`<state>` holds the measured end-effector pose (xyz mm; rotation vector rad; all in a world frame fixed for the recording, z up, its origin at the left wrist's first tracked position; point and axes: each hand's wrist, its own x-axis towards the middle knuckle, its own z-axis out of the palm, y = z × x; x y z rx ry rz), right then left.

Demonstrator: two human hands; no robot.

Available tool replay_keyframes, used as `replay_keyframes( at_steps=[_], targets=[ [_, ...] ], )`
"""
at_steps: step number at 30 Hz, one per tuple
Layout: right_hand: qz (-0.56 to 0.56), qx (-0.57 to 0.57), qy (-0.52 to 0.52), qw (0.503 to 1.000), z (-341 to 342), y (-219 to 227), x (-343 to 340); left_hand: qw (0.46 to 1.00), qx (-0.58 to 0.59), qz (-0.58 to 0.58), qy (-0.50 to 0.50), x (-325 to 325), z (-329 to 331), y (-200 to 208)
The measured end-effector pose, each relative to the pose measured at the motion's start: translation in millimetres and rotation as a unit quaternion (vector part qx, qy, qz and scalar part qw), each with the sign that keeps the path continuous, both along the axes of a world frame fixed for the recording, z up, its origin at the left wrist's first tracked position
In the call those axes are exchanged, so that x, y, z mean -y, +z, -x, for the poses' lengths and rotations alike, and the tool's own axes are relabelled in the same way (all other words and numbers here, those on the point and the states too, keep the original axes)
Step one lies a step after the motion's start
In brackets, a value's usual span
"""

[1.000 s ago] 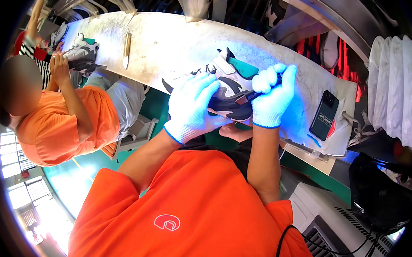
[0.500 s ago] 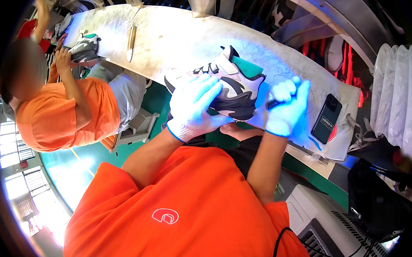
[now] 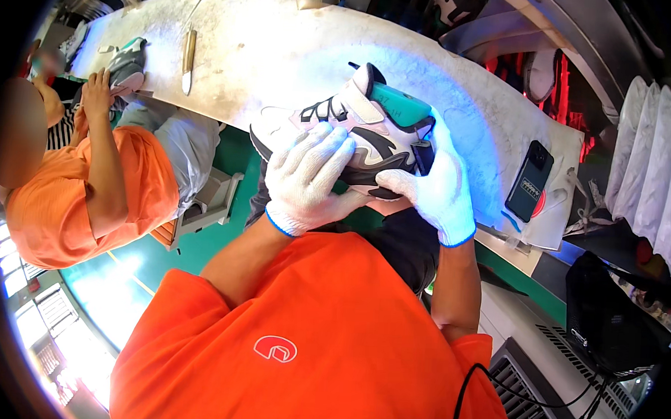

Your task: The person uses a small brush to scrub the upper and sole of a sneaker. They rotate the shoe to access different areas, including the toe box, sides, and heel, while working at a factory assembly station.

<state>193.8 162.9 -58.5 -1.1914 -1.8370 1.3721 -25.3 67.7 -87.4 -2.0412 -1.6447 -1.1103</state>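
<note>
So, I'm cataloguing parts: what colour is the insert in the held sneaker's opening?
The insert is teal green, shown best in the head view.

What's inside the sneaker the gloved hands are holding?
A teal form shows in the opening of the sneaker; its lower part, and anything else deeper inside, is covered and cannot be seen.

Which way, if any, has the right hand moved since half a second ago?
Yes: leftward, judged against the phone lying on the table. The right hand is now farther from it, at the heel end of the shoe.
</note>
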Motion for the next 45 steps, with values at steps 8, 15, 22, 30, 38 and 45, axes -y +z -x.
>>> replay_keyframes(
  at_steps=[8, 15, 22, 30, 38, 45],
  targets=[
    [-0.029, 0.070, -0.017, 0.997, 15, 21, 10, 1.000, -0.001, -0.011, 0.005, 7, 2, -9],
    [0.012, 0.045, -0.044, 0.998, 20, 14, 9, 0.994, 0.065, 0.041, -0.071, 9, 16, 10],
    [-0.003, 0.041, -0.055, 0.998, 16, 0, 11, 0.985, 0.082, 0.137, -0.070, 34, 99, 45],
    [0.001, 0.061, -0.072, 0.996, 24, 14, 20, 0.942, 0.018, 0.333, -0.041, 1, 75, 65],
    [-0.031, 0.058, -0.055, 0.996, 19, 11, 25, 0.922, 0.105, 0.365, -0.078, -16, 61, 66],
    [-0.039, 0.071, -0.050, 0.995, 19, 9, 27, 0.906, 0.120, 0.401, -0.061, -17, 58, 80]
  ],
)
